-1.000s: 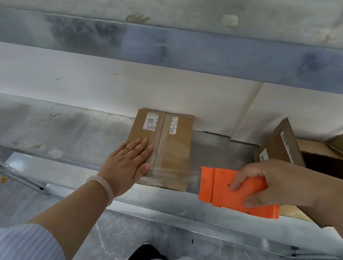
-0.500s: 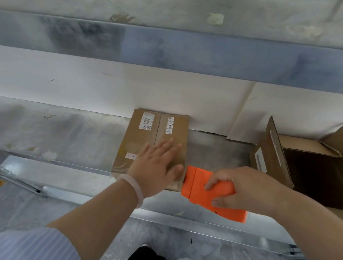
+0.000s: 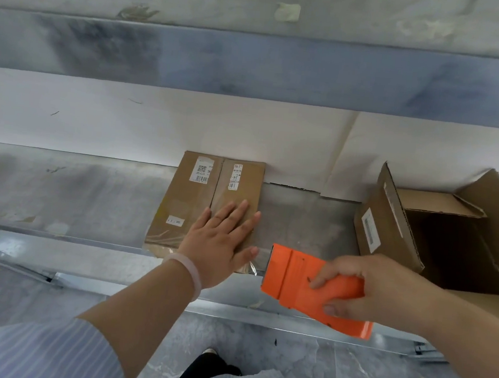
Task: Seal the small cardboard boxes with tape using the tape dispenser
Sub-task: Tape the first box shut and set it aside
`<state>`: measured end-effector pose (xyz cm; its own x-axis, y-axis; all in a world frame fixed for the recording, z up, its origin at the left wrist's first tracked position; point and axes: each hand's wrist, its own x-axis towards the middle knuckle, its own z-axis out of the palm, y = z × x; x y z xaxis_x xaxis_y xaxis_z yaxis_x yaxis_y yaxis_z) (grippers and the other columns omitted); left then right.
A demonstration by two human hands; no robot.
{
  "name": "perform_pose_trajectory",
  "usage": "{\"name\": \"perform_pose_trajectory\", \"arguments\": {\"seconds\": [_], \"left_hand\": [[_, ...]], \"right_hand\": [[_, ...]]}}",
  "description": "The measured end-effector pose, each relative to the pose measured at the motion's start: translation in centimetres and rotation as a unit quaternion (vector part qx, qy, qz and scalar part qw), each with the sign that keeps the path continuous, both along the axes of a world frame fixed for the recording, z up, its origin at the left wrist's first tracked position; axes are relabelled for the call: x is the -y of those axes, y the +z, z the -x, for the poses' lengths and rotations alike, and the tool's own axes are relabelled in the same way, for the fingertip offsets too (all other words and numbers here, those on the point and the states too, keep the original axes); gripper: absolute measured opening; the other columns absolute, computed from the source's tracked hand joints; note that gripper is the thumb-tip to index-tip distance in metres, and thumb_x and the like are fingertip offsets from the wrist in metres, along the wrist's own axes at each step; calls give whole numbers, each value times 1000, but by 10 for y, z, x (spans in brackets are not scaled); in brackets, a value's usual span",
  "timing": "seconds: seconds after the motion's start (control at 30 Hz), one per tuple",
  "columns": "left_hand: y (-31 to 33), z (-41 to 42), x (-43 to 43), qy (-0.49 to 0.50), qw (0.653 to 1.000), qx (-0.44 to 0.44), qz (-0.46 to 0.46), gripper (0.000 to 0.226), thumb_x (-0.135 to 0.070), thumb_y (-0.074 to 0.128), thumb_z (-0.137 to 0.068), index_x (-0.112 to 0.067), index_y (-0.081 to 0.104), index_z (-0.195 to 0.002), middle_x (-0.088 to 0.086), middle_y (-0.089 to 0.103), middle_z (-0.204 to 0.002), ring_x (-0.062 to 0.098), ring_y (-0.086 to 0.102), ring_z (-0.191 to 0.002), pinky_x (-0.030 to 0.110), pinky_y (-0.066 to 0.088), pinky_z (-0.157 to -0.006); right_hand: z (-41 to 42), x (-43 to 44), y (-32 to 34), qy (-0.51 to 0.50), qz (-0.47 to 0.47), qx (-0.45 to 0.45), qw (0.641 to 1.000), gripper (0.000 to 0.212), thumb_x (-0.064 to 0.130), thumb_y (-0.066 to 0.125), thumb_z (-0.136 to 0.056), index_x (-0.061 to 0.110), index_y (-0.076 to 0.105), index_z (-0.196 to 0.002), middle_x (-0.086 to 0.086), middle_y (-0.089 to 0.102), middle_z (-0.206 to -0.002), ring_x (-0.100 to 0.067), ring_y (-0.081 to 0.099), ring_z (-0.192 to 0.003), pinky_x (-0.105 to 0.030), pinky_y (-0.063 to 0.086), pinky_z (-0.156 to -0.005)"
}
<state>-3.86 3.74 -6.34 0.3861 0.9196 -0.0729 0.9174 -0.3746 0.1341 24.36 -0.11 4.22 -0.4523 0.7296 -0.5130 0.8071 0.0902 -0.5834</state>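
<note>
Grey metal bench [image 3: 76, 191] ran before me, the small box [image 3: 192, 208] lying flat on it, long seam pointing away from me. My left hand [image 3: 219, 243] pressed flat on its near right corner, fingers straight. Just right of that corner my right hand [image 3: 363, 286] gripped the orange tape dispenser [image 3: 291, 280], mouth facing the box. An open carton [image 3: 386, 228] stood farther right.

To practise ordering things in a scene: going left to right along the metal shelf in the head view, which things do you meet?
small cardboard box → orange tape dispenser → open cardboard box
</note>
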Motion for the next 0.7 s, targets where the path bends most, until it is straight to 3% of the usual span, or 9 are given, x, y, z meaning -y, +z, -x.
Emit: {"name": "perform_pose_trajectory", "arguments": {"seconds": [0.07,0.17,0.3,0.4,0.5,0.63,0.7], "left_hand": [[0,0,-1,-1,1000,3,1,79,-76,-27,-74,-44,-16,-146,-14,-16,-160,11,-9,-150,47,3,-122],[1,0,0,-2,1000,-6,1,79,-76,-31,-70,-45,-21,-143,-15,-22,-156,10,-12,-150,46,1,-122],[1,-1,-1,-2,1000,-8,2,77,-76,-30,-71,-45,-22,-142,-16,-24,-155,11,-12,-150,45,0,-122],[1,0,-1,-4,1000,-14,3,74,-75,-25,-75,-44,-24,-142,-15,-25,-154,11,-12,-150,45,0,-122],[0,0,-2,-2,1000,-9,9,73,-75,-24,-75,-45,-24,-142,-17,-26,-154,10,-14,-149,44,-2,-122],[3,-2,-2,19,1000,9,16,81,-70,-38,-67,-44,-21,-142,-22,-27,-151,0,-20,-143,40,-4,-122],[3,-3,-1,29,999,13,15,83,-69,-33,-71,-38,-18,-147,-23,-25,-151,-2,-21,-142,37,-6,-122]], "right_hand": [[0,-3,-1,26,-12,13,1000,30,57,73,-78,66,55,-101,32,53,-118,0,59,-102,-23,54,-88],[4,-4,5,41,-19,34,998,24,56,71,-80,66,54,-94,29,52,-122,1,56,-101,-17,51,-83],[12,-6,29,73,-1,57,996,28,40,65,-90,60,45,-91,28,51,-111,-1,54,-109,-23,48,-95],[11,-9,24,83,-38,93,991,22,54,66,-85,64,48,-92,28,55,-118,3,55,-97,-16,48,-80],[17,-8,13,66,-55,139,986,24,59,65,-83,62,52,-104,31,53,-106,3,53,-86,-13,46,-75],[43,-8,1,71,-121,159,977,37,62,59,-85,53,51,-120,19,57,-116,-4,49,-92,-22,44,-76],[57,-7,-6,63,-129,157,977,38,61,58,-86,50,51,-121,15,59,-118,-8,53,-97,-25,45,-78]]}}
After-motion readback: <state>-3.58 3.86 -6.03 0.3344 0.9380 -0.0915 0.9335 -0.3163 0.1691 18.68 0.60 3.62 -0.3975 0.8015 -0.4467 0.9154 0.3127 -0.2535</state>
